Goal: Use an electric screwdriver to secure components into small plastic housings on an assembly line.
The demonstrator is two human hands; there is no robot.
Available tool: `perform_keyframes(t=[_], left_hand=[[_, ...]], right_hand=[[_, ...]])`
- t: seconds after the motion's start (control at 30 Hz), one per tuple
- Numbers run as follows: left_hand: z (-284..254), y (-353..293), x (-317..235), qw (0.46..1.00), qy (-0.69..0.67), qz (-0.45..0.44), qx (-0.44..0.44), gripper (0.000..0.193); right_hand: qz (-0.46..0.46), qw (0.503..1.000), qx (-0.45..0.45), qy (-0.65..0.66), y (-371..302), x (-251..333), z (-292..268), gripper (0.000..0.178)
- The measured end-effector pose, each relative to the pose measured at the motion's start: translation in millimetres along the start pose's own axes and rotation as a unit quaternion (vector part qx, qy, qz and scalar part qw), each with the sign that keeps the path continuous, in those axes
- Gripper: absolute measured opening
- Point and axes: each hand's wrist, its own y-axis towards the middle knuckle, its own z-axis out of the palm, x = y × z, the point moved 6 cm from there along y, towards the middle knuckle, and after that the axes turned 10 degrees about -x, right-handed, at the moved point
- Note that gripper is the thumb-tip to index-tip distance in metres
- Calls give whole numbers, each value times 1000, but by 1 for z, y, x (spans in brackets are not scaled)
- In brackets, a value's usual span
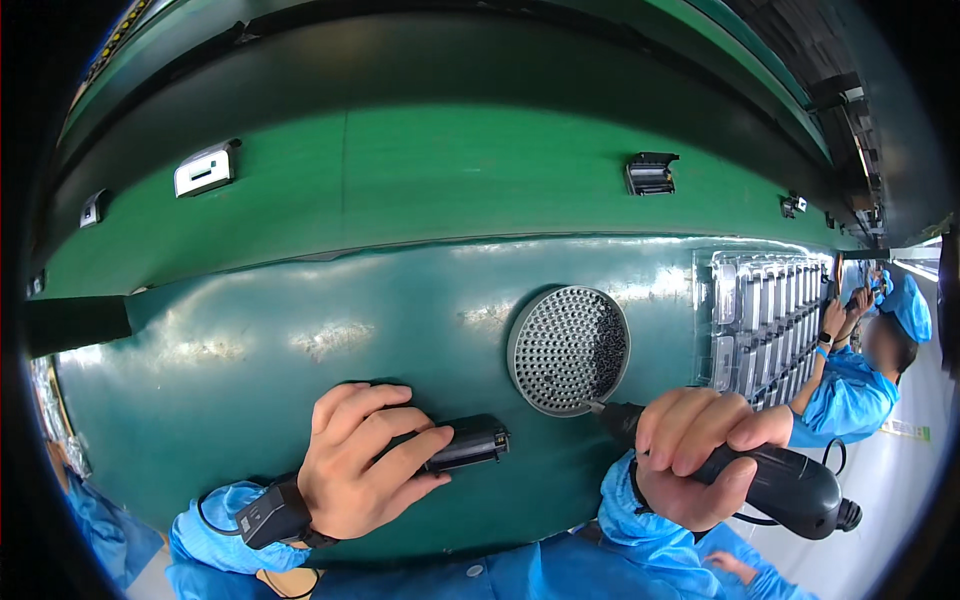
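Observation:
My left hand (365,462) is closed around a black plastic housing (476,443) lying on the green tabletop, fingers over its left part. The housing's right end shows open, with a small light-coloured detail at its edge. In my right hand (695,450) is a black electric screwdriver (800,488), held sideways with its tip pointing left. The tip is at the lower rim of a round grey screw tray (550,345); whether it touches cannot be seen. Small dark screws (608,352) are heaped on the right side of the tray, whose surface is full of holes.
Beyond the table runs a green conveyor belt (420,170) carrying a white-faced part (205,170), a black housing (651,175) and other small parts. Clear plastic trays with rows of parts (765,320) stand right. Another person in blue (850,390) works at the far right.

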Motion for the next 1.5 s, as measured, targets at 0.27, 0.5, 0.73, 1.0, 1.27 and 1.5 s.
perform_keyframes(t=[0.27,0.5,0.73,1.0,1.27,1.5], left_hand=[[-1,5,-2,1000,0,-15,-2,59],[-1,6,-1,1000,9,4,-8,60],[-3,3,-2,1000,-8,-7,-28,58],[-1,0,0,993,-66,-44,-91,55],[-5,-8,5,988,-81,-45,-121,56],[-4,-9,6,988,-76,-46,-128,52]], right_hand=[[30,999,-29,-27,2,-5,-1,38],[53,997,-47,-39,6,-14,-2,38],[38,998,-7,-42,3,-12,6,33],[-21,999,37,32,6,26,20,23],[-47,984,116,128,-44,11,92,28],[-21,986,111,122,-54,-13,94,31]])
